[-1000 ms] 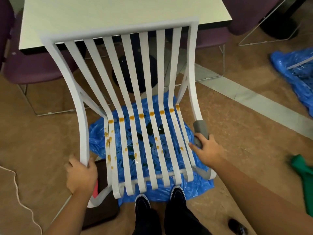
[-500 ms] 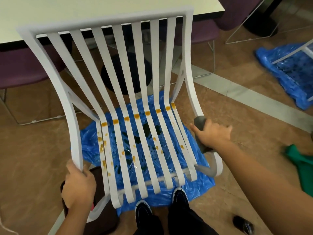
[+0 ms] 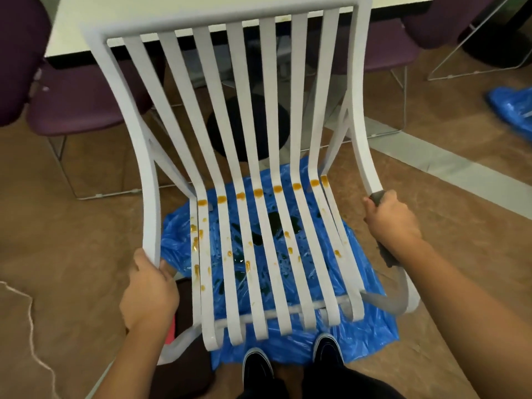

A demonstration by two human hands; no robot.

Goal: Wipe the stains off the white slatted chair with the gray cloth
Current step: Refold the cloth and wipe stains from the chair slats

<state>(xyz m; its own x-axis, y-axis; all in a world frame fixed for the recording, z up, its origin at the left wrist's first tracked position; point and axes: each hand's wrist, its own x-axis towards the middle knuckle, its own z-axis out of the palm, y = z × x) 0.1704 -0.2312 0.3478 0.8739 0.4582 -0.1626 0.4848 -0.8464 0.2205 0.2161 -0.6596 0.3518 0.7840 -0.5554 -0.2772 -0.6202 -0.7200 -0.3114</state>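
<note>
Two hands grip the white chair [image 3: 355, 110]: the left hand [image 3: 149, 289] clasps its left rail, and the right hand [image 3: 393, 223] clamps the gray cloth [image 3: 385, 254] against the right rail. Orange stains [image 3: 257, 192] line the seat bend, and more dot the left slats. Best to keep the left grip firm, bring the cloth inward and wipe along each slat.

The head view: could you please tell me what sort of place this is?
Probably an office meeting or break room: a pale table, purple wire-framed chairs beside it, and a tan floor. A blue plastic sheet lies under the stained white slatted chair.
</note>
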